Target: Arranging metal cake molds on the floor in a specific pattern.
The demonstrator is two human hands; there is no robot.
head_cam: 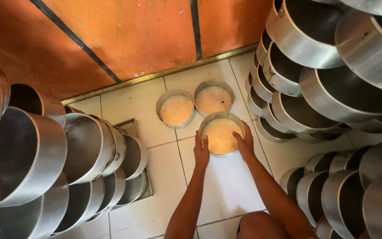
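A round metal tin filled with pale yellow batter stands on the white tiled floor. My left hand grips its left rim and my right hand grips its right rim. Two more filled tins sit just beyond it, one to the left and one behind, near the orange wall.
Stacks of empty round metal tins lie on their sides along the left. Larger stacks of tins crowd the right side from top to bottom. A square floor drain lies partly under the left stack. My knee shows at the bottom.
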